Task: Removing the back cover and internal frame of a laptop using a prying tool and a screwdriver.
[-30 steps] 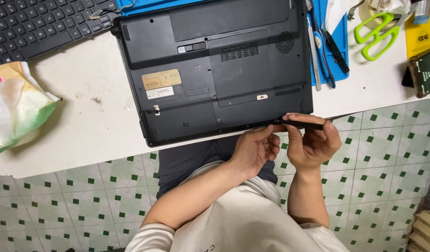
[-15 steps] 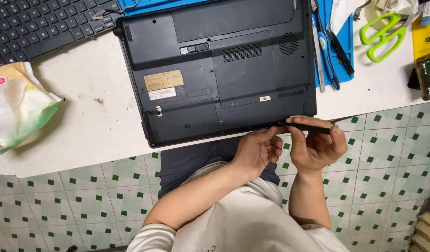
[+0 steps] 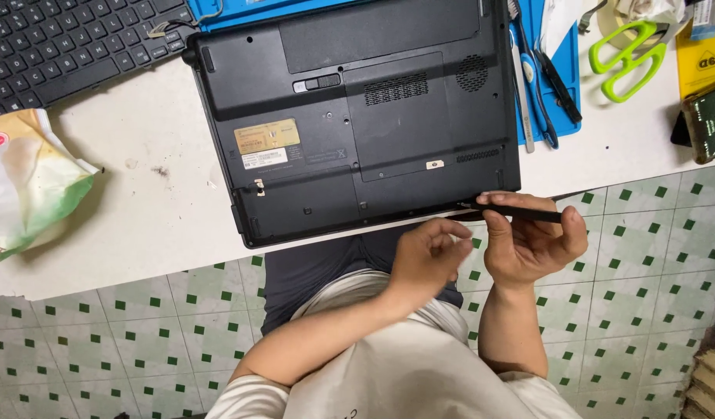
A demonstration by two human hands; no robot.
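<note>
A black laptop (image 3: 357, 116) lies upside down on the white table (image 3: 148, 209), its near edge over the table's front. My right hand (image 3: 532, 240) grips a thin black tool (image 3: 520, 211), held level with its tip at the laptop's near right corner. My left hand (image 3: 427, 252) hovers just below the laptop's front edge, fingers curled loosely and holding nothing, close beside the right hand.
A black keyboard (image 3: 62, 43) lies at the far left. A crumpled white and green bag (image 3: 24, 186) sits at the left edge. A blue mat (image 3: 563, 74) holds tools on the right, beside green scissors (image 3: 625, 58) and a yellow box (image 3: 703, 54).
My right hand has slid the black tool a little to the right along the laptop's edge. The left hand has dropped slightly away from the edge.
</note>
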